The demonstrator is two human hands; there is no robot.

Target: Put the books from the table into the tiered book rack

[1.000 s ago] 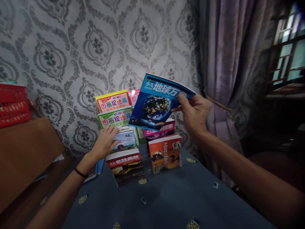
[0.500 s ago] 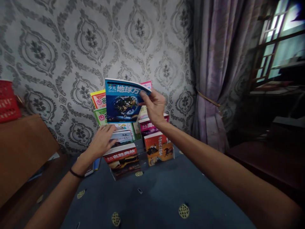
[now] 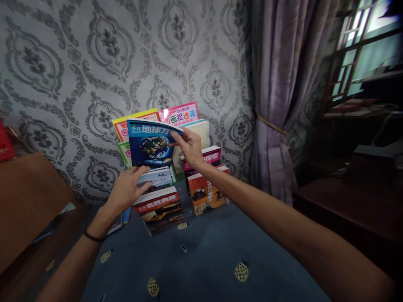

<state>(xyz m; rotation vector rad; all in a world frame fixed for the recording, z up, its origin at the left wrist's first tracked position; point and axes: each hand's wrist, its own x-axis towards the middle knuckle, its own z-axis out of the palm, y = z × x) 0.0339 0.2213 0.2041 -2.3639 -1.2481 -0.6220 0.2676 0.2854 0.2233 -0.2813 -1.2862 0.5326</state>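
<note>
My right hand (image 3: 190, 147) pinches the upper right corner of a blue book (image 3: 147, 144) with a globe on its cover, tilted just behind the left front row. My left hand (image 3: 124, 188) is closed at the left edge of a book with a pale sky cover (image 3: 162, 179), thumb on its front and fingers over its top. In front of that stands a book with a red title band (image 3: 162, 205). To the right, an orange book (image 3: 203, 193) stands before a magenta book (image 3: 213, 156). Taller yellow-topped (image 3: 138, 114) and pink picture books (image 3: 179, 112) rise at the back.
The books stand on a dark blue cloth (image 3: 201, 260) with yellow pineapple shapes, against a patterned wall (image 3: 217, 84). A cardboard box (image 3: 31, 197) and a red basket (image 3: 5, 140) are at the left. A purple curtain (image 3: 277, 105) hangs at the right.
The blue book has come down and left in my right hand, toward the left row, uncovering the pink book behind. My left hand stays at the left row.
</note>
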